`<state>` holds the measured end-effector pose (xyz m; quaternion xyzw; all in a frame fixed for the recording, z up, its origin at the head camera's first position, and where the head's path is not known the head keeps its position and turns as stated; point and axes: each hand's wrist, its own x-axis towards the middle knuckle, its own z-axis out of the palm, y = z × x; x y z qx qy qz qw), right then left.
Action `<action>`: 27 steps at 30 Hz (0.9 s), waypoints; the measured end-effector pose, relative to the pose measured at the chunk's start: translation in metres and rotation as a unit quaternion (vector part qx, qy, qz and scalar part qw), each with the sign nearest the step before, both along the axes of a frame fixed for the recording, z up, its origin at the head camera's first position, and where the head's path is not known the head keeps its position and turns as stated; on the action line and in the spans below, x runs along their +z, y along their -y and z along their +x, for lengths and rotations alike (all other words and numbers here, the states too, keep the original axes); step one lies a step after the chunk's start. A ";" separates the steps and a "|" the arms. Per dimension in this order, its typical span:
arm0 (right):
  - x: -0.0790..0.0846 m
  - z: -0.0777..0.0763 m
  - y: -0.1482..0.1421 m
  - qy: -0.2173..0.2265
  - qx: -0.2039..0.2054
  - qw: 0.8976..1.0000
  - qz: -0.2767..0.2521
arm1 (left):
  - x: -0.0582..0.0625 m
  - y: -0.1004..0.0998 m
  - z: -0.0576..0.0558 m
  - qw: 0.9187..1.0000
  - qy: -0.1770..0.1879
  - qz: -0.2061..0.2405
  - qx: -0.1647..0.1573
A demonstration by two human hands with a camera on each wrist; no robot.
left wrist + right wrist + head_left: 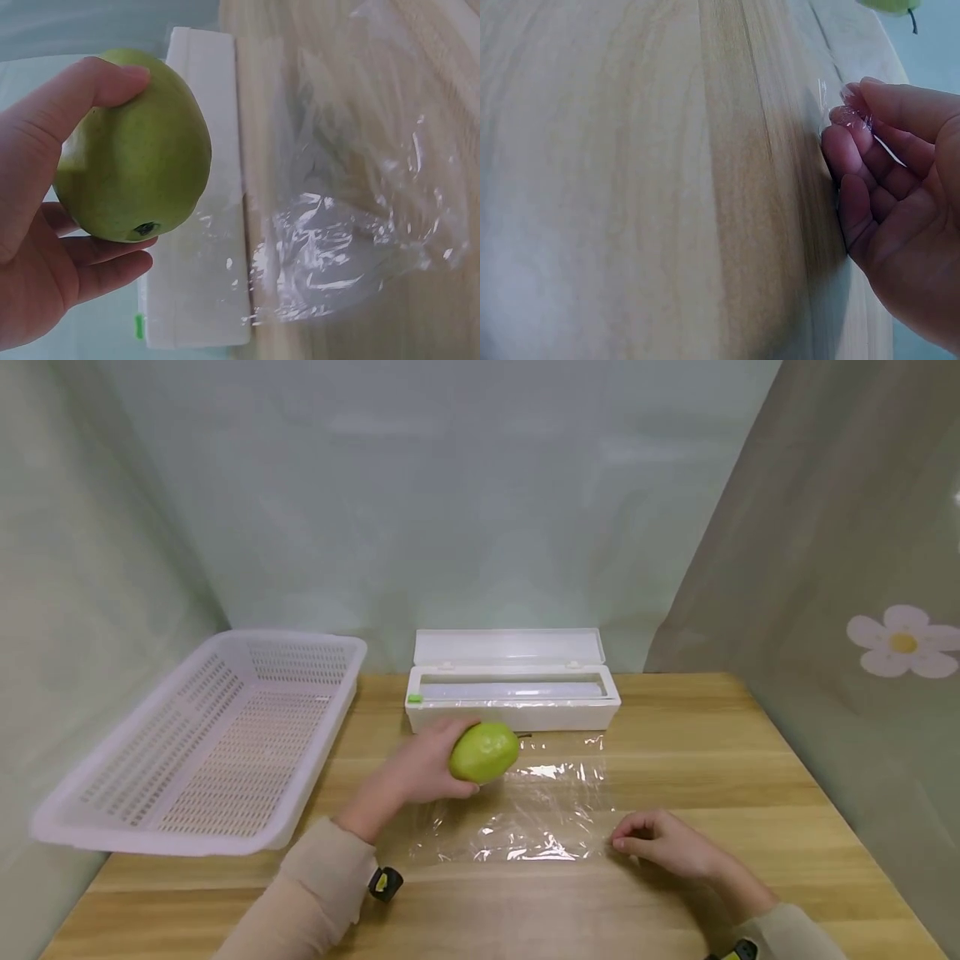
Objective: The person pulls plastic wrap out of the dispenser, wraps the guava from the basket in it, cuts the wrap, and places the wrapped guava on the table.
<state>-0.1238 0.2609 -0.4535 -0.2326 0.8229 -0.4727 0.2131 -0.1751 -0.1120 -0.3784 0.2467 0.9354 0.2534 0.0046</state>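
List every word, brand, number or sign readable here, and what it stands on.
None: no readable text shows on the green fruit, clear film, white dispenser or basket.
Black-and-yellow wrist devices: any marking is too small to make out.

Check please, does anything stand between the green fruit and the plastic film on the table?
Nothing visible does: the left hand holds the green fruit up; the right hand pinches only an edge of the plastic film.

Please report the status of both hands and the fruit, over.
Left hand holds fruit in air. Right hand pinches plastic film at its edge. Nothing seen between fruit and film.
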 end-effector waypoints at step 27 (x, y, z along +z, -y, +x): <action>0.004 0.001 0.000 0.018 -0.012 1.000 0.007 | -0.023 -0.040 -0.006 0.998 0.035 -0.021 -0.047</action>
